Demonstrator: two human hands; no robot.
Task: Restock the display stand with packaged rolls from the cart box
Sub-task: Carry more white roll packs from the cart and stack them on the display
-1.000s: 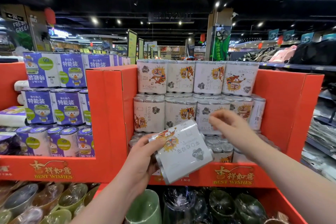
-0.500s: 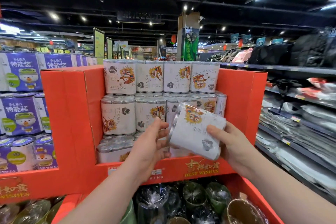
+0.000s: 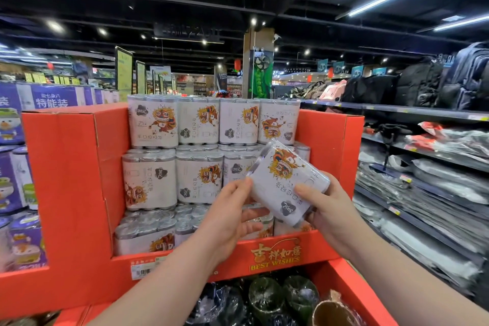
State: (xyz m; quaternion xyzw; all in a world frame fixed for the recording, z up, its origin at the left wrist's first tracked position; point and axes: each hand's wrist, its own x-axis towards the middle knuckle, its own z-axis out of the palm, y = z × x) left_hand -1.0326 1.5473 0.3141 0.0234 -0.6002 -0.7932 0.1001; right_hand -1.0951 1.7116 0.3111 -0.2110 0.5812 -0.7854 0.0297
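The red cardboard display stand [image 3: 328, 156] is already well filled: stacked packs [image 3: 198, 122] rise in three tiers against its back, with what looks like room left at the front right. The pack of rolls [image 3: 285, 182] hangs tilted in the air before the middle tier's right end, above the stand's front lip. Pushed in at this slant, its corner could catch a neighbouring stack and knock a top pack loose — or the slick film could slip. The right hand [image 3: 330, 209] grips its lower right end, thumb across the face; the left hand [image 3: 227, 219] pinches the left edge, thumb beneath.
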